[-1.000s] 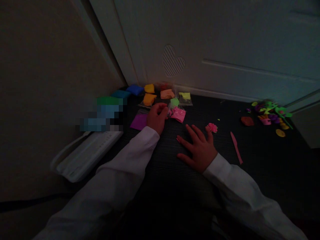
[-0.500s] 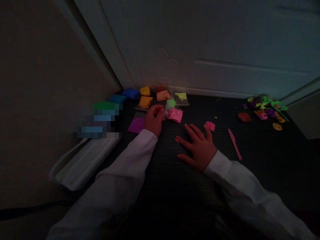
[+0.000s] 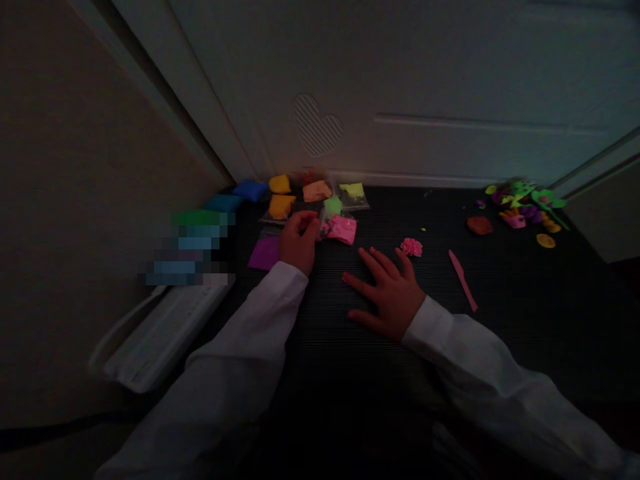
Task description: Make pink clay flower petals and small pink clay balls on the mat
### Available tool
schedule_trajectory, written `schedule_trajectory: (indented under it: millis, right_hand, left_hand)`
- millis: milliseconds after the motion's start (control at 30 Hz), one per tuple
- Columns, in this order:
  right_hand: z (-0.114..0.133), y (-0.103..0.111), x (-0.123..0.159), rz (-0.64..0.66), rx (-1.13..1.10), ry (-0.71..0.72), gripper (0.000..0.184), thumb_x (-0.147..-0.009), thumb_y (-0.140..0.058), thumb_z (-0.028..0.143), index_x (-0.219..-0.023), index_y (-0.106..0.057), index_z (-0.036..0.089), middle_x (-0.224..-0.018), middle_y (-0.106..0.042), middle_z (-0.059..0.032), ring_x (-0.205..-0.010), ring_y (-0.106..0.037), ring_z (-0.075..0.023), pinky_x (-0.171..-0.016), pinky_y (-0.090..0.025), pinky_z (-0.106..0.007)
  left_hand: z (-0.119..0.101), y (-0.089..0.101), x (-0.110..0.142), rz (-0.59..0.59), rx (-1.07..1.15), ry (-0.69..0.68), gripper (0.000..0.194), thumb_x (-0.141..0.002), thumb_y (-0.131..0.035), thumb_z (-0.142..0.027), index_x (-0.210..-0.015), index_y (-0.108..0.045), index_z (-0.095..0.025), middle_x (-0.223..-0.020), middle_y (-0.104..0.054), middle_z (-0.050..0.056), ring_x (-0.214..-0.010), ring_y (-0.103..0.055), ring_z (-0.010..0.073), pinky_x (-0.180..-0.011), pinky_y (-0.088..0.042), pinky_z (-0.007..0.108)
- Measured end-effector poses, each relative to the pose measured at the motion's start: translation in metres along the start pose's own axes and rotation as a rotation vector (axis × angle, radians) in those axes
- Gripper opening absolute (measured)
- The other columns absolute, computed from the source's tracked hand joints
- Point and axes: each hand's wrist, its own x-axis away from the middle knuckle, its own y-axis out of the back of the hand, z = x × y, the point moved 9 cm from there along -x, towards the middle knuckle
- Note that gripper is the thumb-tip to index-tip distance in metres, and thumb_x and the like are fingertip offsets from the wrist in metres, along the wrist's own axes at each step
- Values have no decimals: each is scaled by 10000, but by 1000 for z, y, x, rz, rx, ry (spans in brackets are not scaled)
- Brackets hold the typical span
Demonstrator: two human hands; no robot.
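Observation:
My left hand (image 3: pixel 299 245) is closed with thumb and fingers pinched together, beside an opened bag of pink clay (image 3: pixel 342 229). What the fingertips hold, if anything, is too dark to make out. Under its wrist side lies a purple clay packet (image 3: pixel 264 253). My right hand (image 3: pixel 389 297) rests palm down on the dark table, its fingers spread. Just beyond its fingertips sits a small ruffled pink clay flower (image 3: pixel 411 247). To the right lies a pink plastic modelling knife (image 3: pixel 463 280).
Orange (image 3: pixel 282 206), yellow (image 3: pixel 353 193), green (image 3: pixel 333 205) and blue (image 3: pixel 251 191) clay packets line the back left. A white power strip (image 3: pixel 167 337) lies at left. At right are a reddish-brown lump (image 3: pixel 479 225) and several colourful clay pieces (image 3: pixel 523 203). A white panel (image 3: pixel 450 87) stands behind.
The camera view has turned slightly, so everything sits a little further left. Both hands keep nearly the same pose and place on the table.

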Motion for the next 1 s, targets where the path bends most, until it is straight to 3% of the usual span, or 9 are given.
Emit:
schedule_trajectory:
  millis: [100, 200, 333, 467, 567, 700, 867, 1000]
  right_hand:
    - [10, -1, 1, 27, -27, 96, 568, -723, -278, 633, -1198, -370, 335, -1359, -184, -74, -1221, -163, -273, -931, -3, -529]
    - [0, 2, 1, -8, -12, -4, 553, -736, -297, 608, -1195, -383, 313, -1359, -177, -91, -1220, -158, -285, -927, -3, -534]
    - [8, 0, 1, 17, -34, 88, 556, -728, -299, 619, -1193, -381, 325, -1358, -185, -79, -1218, -171, -270, -933, -11, -523]
    - [1, 1, 0, -11, -5, 2, 548, -733, -313, 604, -1193, -385, 315, -1365, -162, -80, -1215, -166, -292, -921, -10, -541]
    - [9, -1, 1, 13, -11, 89, 570, -722, -300, 627, -1196, -379, 321, -1360, -185, -69, -1212, -177, -280, -930, -13, -531]
    - [-1, 1, 1, -17, 18, -21, 564, -738, -288, 611, -1193, -394, 297, -1361, -178, -79, -1212, -168, -297, -925, -10, -539]
    - [9, -1, 1, 17, -11, 76, 578, -730, -263, 632, -1196, -383, 312, -1361, -182, -69, -1217, -171, -272, -938, -10, -522]
    - [0, 1, 1, -8, 19, -22, 557, -744, -274, 608, -1195, -390, 302, -1366, -162, -72, -1214, -163, -295, -926, -6, -540]
  left_hand:
    - [1, 0, 0, 1, 0, 0, 185, -647, -518, -257, -810, -543, -173, -754, -531, 9, -684, -518, 110, -474, -453, 178]
    - [0, 0, 0, 6, 3, -10, 191, -651, -515, -260, -817, -542, -170, -750, -526, 9, -675, -512, 104, -477, -454, 176]
    - [-2, 0, 1, 6, -12, -7, 188, -649, -517, -262, -809, -542, -166, -756, -525, 10, -676, -510, 104, -483, -457, 180]
    - [-3, 1, 1, -3, -18, 0, 181, -646, -516, -256, -800, -544, -166, -733, -520, 7, -667, -507, 104, -476, -450, 178]
    - [-2, 0, 1, -5, -13, 3, 175, -645, -517, -251, -796, -543, -165, -734, -521, 7, -662, -507, 102, -473, -447, 176]
    - [-2, 1, 0, -2, -24, -8, 180, -649, -517, -256, -803, -541, -166, -754, -532, 12, -667, -515, 104, -480, -449, 180]
    - [0, 0, 0, 7, -27, -9, 188, -650, -516, -262, -810, -543, -167, -757, -540, 12, -670, -521, 107, -482, -449, 184]
    - [-2, 0, 0, 11, -41, -17, 176, -648, -516, -248, -804, -547, -172, -763, -545, 9, -671, -520, 103, -487, -444, 178]
